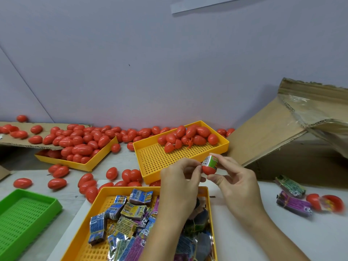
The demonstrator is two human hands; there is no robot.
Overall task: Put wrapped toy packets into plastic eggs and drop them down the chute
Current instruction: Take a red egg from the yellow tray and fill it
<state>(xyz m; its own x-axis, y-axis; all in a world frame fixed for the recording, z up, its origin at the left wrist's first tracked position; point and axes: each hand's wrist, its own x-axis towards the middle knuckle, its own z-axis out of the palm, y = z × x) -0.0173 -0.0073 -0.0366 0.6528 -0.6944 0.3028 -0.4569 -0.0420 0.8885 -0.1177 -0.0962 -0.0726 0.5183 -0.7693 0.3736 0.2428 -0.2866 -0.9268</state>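
Above the near yellow tray (206,196), my right hand (233,178) pinches a red egg half (208,169) with a green wrapped toy packet (211,160) sticking out of its top. My left hand (178,178) touches the packet's left side with fingertips curled against it. The near tray holds several blue, yellow and purple wrapped packets (131,210). A cardboard chute (273,129) slopes up at the right.
A yellow tray (150,159) behind my hands holds several red eggs (188,136). Another yellow tray (90,164) at left overflows with eggs, and loose eggs lie around it. A green tray (24,215) sits front left. Packets (291,202) and an open egg (327,202) lie at right.
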